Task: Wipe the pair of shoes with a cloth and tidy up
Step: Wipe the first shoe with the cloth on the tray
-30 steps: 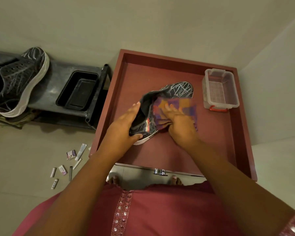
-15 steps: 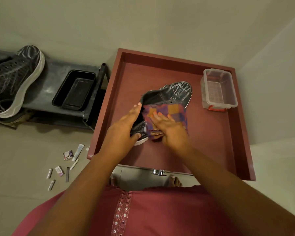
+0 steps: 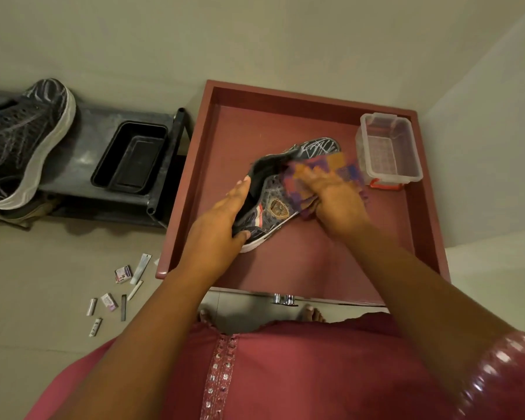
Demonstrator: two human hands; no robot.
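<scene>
A black sneaker (image 3: pixel 273 207) with white scribble marks and a gold badge lies on its side on the dark red tabletop (image 3: pixel 240 128). My left hand (image 3: pixel 222 225) grips its heel end, fingers in the opening and thumb on the sole. With my right hand (image 3: pixel 331 198) I hold a purple and orange checked cloth (image 3: pixel 337 171) pressed against the shoe's upper. The cloth is blurred. The other black sneaker (image 3: pixel 22 140), with a thick white sole, sits on a dark rack at the far left.
A clear plastic box (image 3: pixel 388 147) with a red clasp stands at the tabletop's right rear. A black tray (image 3: pixel 131 159) rests on the dark rack (image 3: pixel 82 150). Several small packets and tubes (image 3: pixel 119 289) lie scattered on the floor at the left. Walls close in behind and on the right.
My right hand has slid the cloth from the shoe's heel side toward the toe, uncovering the gold badge. My left hand keeps its grip on the heel.
</scene>
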